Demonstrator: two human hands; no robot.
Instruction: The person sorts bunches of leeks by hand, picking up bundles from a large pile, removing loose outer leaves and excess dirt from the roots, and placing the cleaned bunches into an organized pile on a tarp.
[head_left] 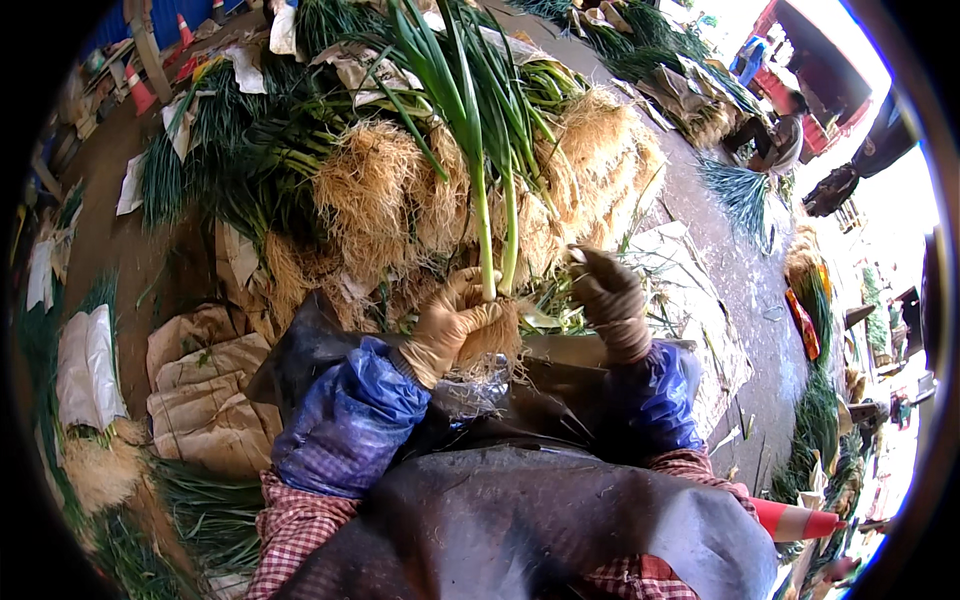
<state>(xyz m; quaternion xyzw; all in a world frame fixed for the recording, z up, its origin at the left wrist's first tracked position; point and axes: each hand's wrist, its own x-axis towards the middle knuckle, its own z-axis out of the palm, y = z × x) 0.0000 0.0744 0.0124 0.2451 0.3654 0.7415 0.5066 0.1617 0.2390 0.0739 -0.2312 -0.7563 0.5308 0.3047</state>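
a: what have i got in front of me right now?

b: left hand [455, 325], in a tan glove, is closed tight around a small bunch of green onions [487, 150] right at the root end, fist clamped just above the pale root tuft [490, 345]. the stalks stand upright out of the fist, leaves fanning toward the far side.

a: why hold them there?

b: my read is that gripping at the white base keeps the stalks together and the roots hanging free over the lap, where the dark apron [520, 520] can catch the dirt.

a: and the right?

b: right hand [608, 300] sits just to the right of the stalks, dark soiled glove, fingers curled in. it looks closed, but i can't tell whether it pinches a skin or a leaf or nothing at all. it isn't touching the bunch as far as i can see.

a: what's around?

b: straight beyond the hands, a big heap of onions [420, 190] lying roots toward me, a tangle of straw-coloured roots. sacks [205, 390] on the near left, flattened cardboard [690, 290] on the right, more green bundles [745, 190] far right with another person crouched [785, 140] well apart.

a: anything in the way?

b: the heap crowds right up to the hands, and the blue sleeve covers [350, 420] bulk up both forearms.
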